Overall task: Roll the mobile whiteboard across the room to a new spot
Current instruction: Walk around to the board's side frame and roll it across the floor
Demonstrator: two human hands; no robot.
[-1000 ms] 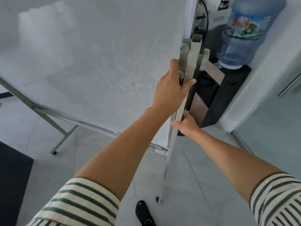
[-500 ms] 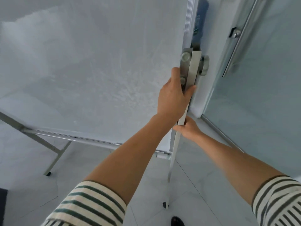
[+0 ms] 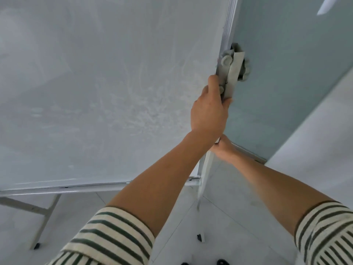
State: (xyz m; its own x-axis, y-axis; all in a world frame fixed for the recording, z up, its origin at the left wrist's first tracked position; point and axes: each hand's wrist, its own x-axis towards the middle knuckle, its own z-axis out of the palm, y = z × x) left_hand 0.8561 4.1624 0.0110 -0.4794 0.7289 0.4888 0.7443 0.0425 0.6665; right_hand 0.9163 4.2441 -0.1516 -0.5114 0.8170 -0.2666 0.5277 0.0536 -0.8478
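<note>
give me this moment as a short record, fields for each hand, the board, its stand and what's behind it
left hand: wrapped around the upright post at the whiteboard's right edge, just below the clamp knob
right hand: gripping the same post lower down, partly hidden by the left forearm
whiteboard: wiped, faint smears, no writing
stand: caster under the near leg on the tiled floor; another caster at far left
behind: frosted glass panel
</note>
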